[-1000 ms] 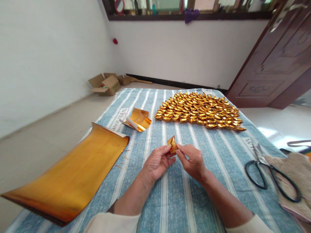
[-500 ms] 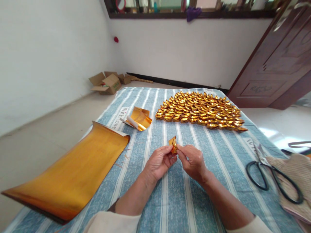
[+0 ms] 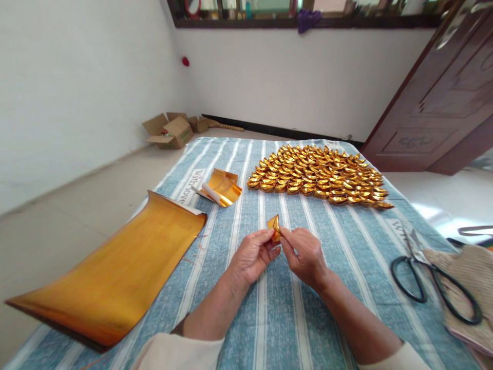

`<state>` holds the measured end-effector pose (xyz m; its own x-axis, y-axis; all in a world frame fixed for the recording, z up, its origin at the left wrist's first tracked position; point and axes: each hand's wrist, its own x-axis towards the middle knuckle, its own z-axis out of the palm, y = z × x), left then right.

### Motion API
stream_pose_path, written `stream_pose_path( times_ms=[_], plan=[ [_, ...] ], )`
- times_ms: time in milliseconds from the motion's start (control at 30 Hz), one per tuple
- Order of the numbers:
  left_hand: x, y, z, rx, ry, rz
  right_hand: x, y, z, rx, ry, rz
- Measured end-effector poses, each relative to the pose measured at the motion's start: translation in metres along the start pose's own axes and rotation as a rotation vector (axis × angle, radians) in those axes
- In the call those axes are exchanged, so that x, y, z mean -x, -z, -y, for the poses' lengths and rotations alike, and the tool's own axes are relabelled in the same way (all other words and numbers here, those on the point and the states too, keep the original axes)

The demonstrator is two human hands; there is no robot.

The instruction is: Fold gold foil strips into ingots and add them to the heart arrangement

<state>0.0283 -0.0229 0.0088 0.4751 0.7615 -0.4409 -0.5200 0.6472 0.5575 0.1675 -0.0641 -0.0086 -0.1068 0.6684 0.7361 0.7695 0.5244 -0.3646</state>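
My left hand (image 3: 252,255) and my right hand (image 3: 304,257) meet over the middle of the striped blue cloth (image 3: 285,318). Between their fingertips they pinch one small folded piece of gold foil paper (image 3: 274,226), which stands up above the fingers. A large sheet of gold foil (image 3: 115,272) lies curled at the left, hanging over the cloth's edge. Smaller cut gold sheets (image 3: 221,187) lie beyond it. A dense patch of several folded gold paper ingots (image 3: 319,174) covers the far part of the cloth.
Black-handled scissors (image 3: 427,280) lie at the right, partly on a beige knitted cloth (image 3: 468,288). Open cardboard boxes (image 3: 169,131) sit on the floor by the far wall. A dark wooden door (image 3: 439,103) stands at the back right.
Both hands keep their pinch on the gold piece with only small finger shifts. The view has drifted slightly.
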Motion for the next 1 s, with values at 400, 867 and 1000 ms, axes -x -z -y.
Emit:
stream_pose_path(
  times_ms=[400,867,1000],
  plan=[
    [-0.0026,0.0022,0.0012,-0.01,0.024,-0.01,-0.0026,0.0023,-0.0015,0.037,0.044,0.047],
    [-0.0002,-0.0044,0.0,0.029,-0.007,-0.029,-0.0031,-0.0002,0.0036,-0.113,-0.088,-0.077],
    [0.0,-0.0054,-0.0002,0.03,0.0,-0.043,-0.0038,0.0005,0.0027,-0.079,-0.067,-0.081]
  ],
)
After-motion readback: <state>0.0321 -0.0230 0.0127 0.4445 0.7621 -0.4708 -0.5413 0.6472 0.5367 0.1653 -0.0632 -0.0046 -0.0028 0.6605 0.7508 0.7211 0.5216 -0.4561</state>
